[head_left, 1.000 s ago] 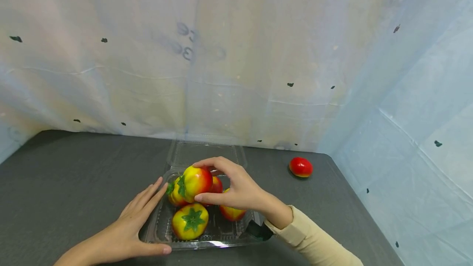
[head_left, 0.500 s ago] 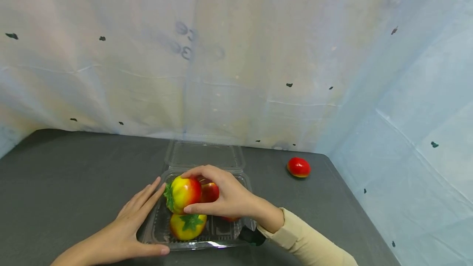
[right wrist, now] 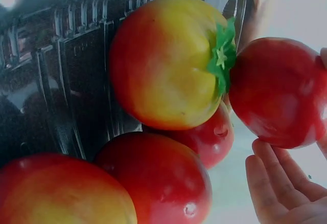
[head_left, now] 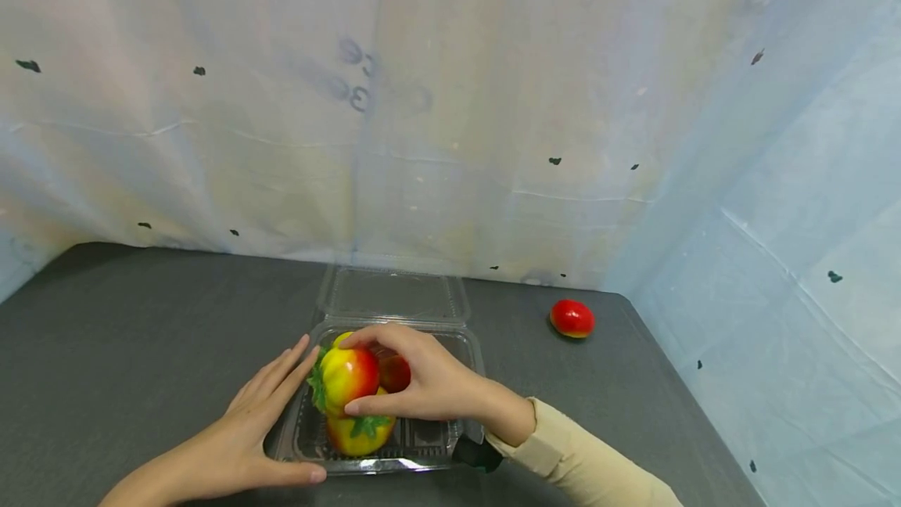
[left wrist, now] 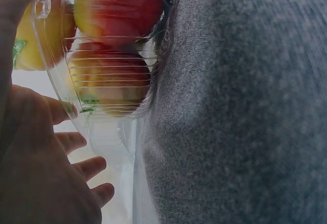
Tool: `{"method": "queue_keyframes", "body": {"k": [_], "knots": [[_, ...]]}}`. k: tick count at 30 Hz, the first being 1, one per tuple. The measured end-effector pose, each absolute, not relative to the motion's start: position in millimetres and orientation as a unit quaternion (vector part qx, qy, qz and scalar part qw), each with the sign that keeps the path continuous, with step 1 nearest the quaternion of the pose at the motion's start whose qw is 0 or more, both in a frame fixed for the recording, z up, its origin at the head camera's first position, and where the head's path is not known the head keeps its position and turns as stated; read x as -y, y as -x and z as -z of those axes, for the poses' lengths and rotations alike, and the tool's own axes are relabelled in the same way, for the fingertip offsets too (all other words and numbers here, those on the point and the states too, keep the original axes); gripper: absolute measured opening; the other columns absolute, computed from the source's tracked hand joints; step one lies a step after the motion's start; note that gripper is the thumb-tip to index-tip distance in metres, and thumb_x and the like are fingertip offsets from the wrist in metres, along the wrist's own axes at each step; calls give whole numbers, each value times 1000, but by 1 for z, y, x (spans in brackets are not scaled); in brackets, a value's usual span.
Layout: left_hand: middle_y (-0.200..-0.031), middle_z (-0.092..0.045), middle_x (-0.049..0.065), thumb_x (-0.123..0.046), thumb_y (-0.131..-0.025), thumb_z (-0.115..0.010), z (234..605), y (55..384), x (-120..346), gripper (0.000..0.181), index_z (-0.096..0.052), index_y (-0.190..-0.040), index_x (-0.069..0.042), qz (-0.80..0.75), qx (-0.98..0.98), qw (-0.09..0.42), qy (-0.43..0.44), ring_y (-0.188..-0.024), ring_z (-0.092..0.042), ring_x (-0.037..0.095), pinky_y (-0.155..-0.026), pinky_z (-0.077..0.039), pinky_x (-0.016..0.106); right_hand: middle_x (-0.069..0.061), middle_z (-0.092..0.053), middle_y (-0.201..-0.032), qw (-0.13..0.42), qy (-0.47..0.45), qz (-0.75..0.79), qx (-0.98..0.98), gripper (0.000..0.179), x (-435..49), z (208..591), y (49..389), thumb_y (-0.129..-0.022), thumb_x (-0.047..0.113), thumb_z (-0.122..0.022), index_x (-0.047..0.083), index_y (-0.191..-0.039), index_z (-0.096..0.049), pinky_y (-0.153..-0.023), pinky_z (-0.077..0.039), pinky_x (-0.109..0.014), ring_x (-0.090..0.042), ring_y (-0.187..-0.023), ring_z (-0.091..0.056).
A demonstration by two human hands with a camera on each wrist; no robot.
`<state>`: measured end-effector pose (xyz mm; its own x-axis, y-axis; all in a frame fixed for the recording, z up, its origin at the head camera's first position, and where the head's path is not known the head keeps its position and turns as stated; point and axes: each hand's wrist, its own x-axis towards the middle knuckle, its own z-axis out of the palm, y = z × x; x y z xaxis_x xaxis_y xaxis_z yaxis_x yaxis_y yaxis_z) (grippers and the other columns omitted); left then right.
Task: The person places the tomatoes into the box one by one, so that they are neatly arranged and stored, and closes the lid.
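My right hand (head_left: 429, 375) grips a shiny red-and-yellow fruit (head_left: 346, 380) with a green leafy top, thumb on the near side and fingers over the far side. The fruit is over the left part of a clear plastic clamshell container (head_left: 422, 463). Below it, a yellow fruit (head_left: 360, 436) with a green star-shaped top sits in the front left. Several more fruits (right wrist: 168, 65) lie inside, partly hidden by the right hand in the head view. Fingers spread, my left hand (head_left: 246, 419) rests at the container's left side, thumb by its front corner.
The container's transparent lid (head_left: 394, 293) lies folded back toward the rear sheet. One red fruit (head_left: 572, 318) lies apart on the dark grey table (head_left: 176, 319), at the back right. Pale plastic sheeting (head_left: 450, 139) hangs behind the table and along its right side.
The right hand has carried its fruit left and toward me, lower over the container, and now covers more of the fruits on the right. The left hand has stayed in place.
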<state>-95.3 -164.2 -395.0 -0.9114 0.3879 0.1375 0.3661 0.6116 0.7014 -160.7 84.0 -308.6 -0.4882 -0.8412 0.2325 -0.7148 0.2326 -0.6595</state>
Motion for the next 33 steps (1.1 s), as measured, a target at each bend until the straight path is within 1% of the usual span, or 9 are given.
{"method": "queue_keyframes", "body": {"k": [7,12,19,23,27,33], "knots": [[-162,3,1,-50,-69,-80,395,95,163,112,-9,-155,-34,-396,-895,20,-206,-139,-10,54,-85,-16,81,1,-59,-124,96,500,346,-788,55,-83,310,162,-82,23,-76,14,-130,-51,-90,-49,-19,-3,-103,-57],[-162,3,3,-49,-70,-80,395,96,164,113,-8,-155,-32,-393,-894,16,-213,-138,-11,54,-84,-17,81,0,-61,-119,116,502,329,-791,53,-83,311,163,-83,24,-76,13,-129,-51,-90,-48,-17,-3,-103,-58],[-162,3,5,-47,-70,-80,397,96,165,113,-8,-155,-30,-392,-893,11,-219,-138,-10,55,-84,-17,80,-1,-60,-121,153,504,335,-782,53,-83,313,163,-83,21,-75,12,-127,-48,-92,-48,-17,-1,-107,-58],[-162,4,3,-48,-70,-80,397,96,165,114,-7,-155,-30,-383,-897,7,-221,-138,-11,54,-84,-18,81,-2,-61,-121,169,513,316,-780,52,-81,312,162,-84,21,-75,11,-126,-47,-93,-46,-15,1,-107,-57],[-162,4,3,-48,-70,-80,397,96,165,113,-8,-155,-30,-385,-897,9,-219,-138,-11,54,-84,-18,81,-1,-62,-121,174,519,285,-787,51,-79,311,161,-84,24,-75,12,-126,-48,-92,-45,-12,2,-105,-56],[-162,3,2,-51,-70,-80,396,96,164,114,-8,-155,-30,-376,-901,11,-215,-138,-13,53,-84,-19,81,2,-61,-122,157,532,222,-802,53,-75,311,158,-85,31,-73,14,-128,-47,-90,-44,-9,3,-106,-56]]}}
